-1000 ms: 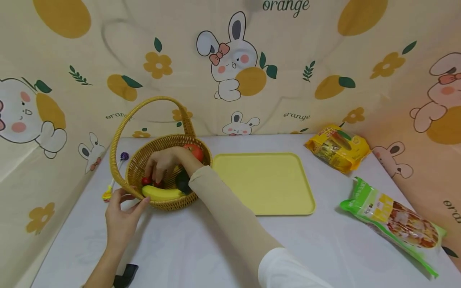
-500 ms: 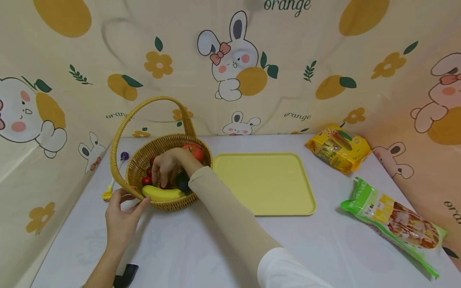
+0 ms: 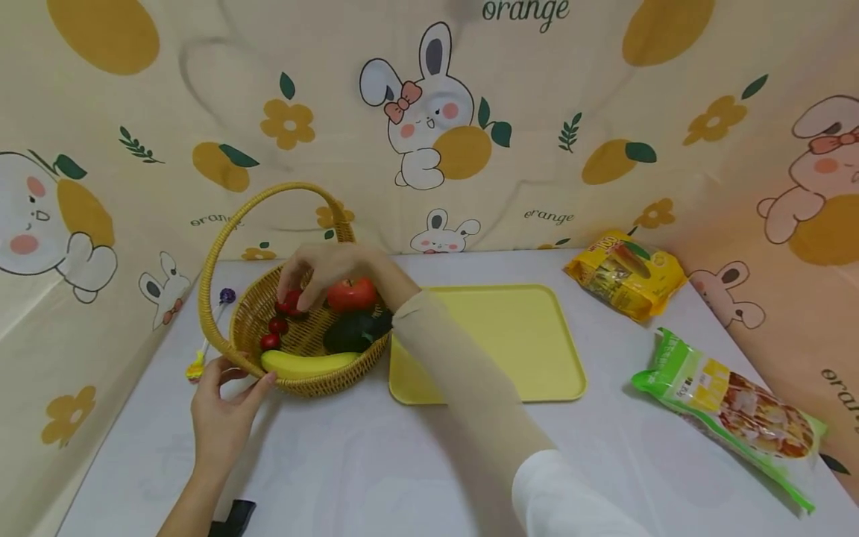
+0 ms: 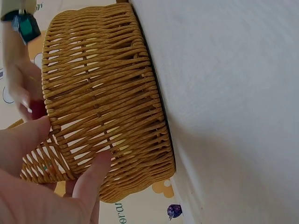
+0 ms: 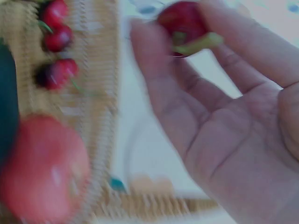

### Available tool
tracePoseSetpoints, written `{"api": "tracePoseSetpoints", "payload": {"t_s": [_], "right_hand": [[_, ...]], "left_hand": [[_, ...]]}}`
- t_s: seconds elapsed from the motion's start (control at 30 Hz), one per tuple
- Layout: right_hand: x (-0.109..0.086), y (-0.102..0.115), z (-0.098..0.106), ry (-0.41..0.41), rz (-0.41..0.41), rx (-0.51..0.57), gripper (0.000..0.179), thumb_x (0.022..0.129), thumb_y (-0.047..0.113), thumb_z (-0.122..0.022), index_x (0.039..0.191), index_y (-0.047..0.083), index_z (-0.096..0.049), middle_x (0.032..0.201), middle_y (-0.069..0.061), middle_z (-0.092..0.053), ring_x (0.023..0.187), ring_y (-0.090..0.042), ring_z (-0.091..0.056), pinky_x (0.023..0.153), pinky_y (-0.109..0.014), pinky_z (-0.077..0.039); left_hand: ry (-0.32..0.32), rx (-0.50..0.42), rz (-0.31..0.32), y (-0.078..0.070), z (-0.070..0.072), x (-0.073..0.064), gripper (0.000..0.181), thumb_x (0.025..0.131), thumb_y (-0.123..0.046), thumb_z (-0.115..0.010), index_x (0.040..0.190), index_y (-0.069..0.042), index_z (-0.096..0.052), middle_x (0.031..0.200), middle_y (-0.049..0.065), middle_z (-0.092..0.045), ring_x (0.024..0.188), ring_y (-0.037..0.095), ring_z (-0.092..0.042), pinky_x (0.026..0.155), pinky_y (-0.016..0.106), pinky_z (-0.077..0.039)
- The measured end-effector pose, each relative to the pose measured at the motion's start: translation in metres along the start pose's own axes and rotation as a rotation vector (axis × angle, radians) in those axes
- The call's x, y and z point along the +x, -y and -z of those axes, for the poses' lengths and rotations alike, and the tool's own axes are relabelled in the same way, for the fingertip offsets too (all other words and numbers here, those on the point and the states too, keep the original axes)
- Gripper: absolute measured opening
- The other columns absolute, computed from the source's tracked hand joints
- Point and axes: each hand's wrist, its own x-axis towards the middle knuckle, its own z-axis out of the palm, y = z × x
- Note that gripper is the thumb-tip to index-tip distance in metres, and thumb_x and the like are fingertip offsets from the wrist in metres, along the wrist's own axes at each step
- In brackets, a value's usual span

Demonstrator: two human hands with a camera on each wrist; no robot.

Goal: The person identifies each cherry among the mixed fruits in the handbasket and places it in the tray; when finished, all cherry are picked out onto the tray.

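Observation:
My left hand point(image 3: 224, 410) grips the near-left rim of a wicker basket point(image 3: 362, 365), with the thumb on the rim by the foot of the handle. In the left wrist view its fingertips press the woven wall point(image 4: 103, 88). Above the basket's left inside, my right hand point(image 3: 329, 268) pinches a dark red cherry point(image 5: 182, 25) with a green stem between thumb and fingers. Several more cherries point(image 5: 58, 37) lie along the wall inside. The basket also holds a banana point(image 3: 309, 364), a dark green, avocado-like fruit point(image 3: 349, 333) and a red, apple-like fruit point(image 3: 352, 295).
A yellow tray point(image 3: 510, 343) lies right of the basket, partly under my right sleeve. Farther right are a yellow snack bag point(image 3: 627, 276) and a green-edged food pack point(image 3: 738, 418). Left of the basket lie a purple lollipop point(image 3: 227, 296) and a yellow one point(image 3: 195, 369).
My right hand has risen from the basket's middle and moved towards its back, lifting the cherry. The dark green fruit shows more fully now. My left hand keeps its grip on the rim.

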Motion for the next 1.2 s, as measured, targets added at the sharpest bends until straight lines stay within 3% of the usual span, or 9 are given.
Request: {"api": "tracePoseSetpoints", "payload": {"t_s": [0.07,0.17,0.3,0.43,0.57,0.77,0.9,1.2], "right_hand": [[-0.023,-0.007,0.014,-0.086,0.089,-0.041,0.028,0.089,0.006,-0.074,0.116,0.002,-0.071,0.114,-0.009,-0.066,0.100,-0.023,-0.063,0.089,-0.030,-0.057],[-0.060,-0.029,0.032,-0.224,0.119,-0.071,0.033,0.088,0.007,-0.074,0.121,0.002,-0.069,0.117,-0.010,-0.066,0.102,-0.023,-0.062,0.085,-0.031,-0.056],[-0.102,-0.072,0.040,-0.367,0.010,-0.043,0.041,0.087,0.001,-0.072,0.127,0.004,-0.064,0.116,-0.013,-0.065,0.102,-0.026,-0.063,0.083,-0.035,-0.057],[-0.124,-0.112,0.035,-0.403,-0.094,-0.074,0.041,0.085,-0.003,-0.073,0.125,-0.002,-0.063,0.116,-0.015,-0.067,0.107,-0.025,-0.061,0.092,-0.033,-0.053],[-0.130,-0.137,0.024,-0.402,-0.118,-0.059,0.038,0.083,-0.005,-0.075,0.120,-0.008,-0.065,0.115,-0.018,-0.068,0.107,-0.026,-0.063,0.092,-0.031,-0.054],[-0.127,-0.158,0.015,-0.450,-0.066,-0.016,0.038,0.079,-0.011,-0.076,0.115,-0.011,-0.063,0.108,-0.019,-0.067,0.099,-0.025,-0.062,0.086,-0.027,-0.055],[-0.125,-0.165,0.011,-0.466,-0.073,-0.041,0.034,0.077,-0.012,-0.078,0.109,-0.010,-0.066,0.104,-0.017,-0.069,0.095,-0.023,-0.063,0.084,-0.027,-0.055],[-0.121,-0.171,0.006,-0.474,-0.079,-0.144,0.034,0.075,-0.008,-0.081,0.107,-0.004,-0.069,0.104,-0.012,-0.068,0.092,-0.020,-0.058,0.083,-0.027,-0.050]], "left_hand": [[-0.007,0.006,0.003,0.000,0.000,0.000,0.043,0.079,0.011,-0.078,0.115,0.008,-0.055,0.111,0.011,-0.055,0.099,0.009,-0.055,0.071,0.008,-0.054],[-0.013,0.013,0.009,0.000,-0.001,-0.001,0.042,0.079,0.011,-0.078,0.114,0.008,-0.056,0.109,0.009,-0.056,0.099,0.009,-0.055,0.071,0.009,-0.055],[-0.009,0.009,0.020,-0.001,-0.002,-0.001,0.042,0.080,0.011,-0.077,0.115,0.009,-0.055,0.109,0.005,-0.056,0.099,0.009,-0.055,0.072,0.009,-0.055],[-0.010,0.001,0.037,-0.002,-0.002,-0.001,0.042,0.080,0.010,-0.077,0.115,0.009,-0.055,0.107,0.001,-0.055,0.099,0.010,-0.055,0.073,0.009,-0.055],[-0.018,0.011,0.036,-0.003,-0.002,-0.001,0.043,0.080,0.009,-0.078,0.116,0.009,-0.056,0.105,-0.003,-0.055,0.098,0.009,-0.056,0.072,0.009,-0.055],[-0.022,0.017,0.025,-0.002,-0.002,-0.001,0.042,0.079,0.010,-0.078,0.115,0.008,-0.056,0.106,0.002,-0.056,0.098,0.009,-0.056,0.071,0.008,-0.054],[-0.015,0.008,0.014,-0.001,-0.002,-0.001,0.042,0.079,0.011,-0.077,0.115,0.008,-0.056,0.108,0.006,-0.056,0.098,0.009,-0.056,0.072,0.009,-0.054],[-0.015,0.013,0.022,-0.003,-0.001,-0.002,0.041,0.079,0.011,-0.078,0.114,0.009,-0.056,0.108,0.002,-0.055,0.098,0.009,-0.055,0.071,0.009,-0.055]]}}
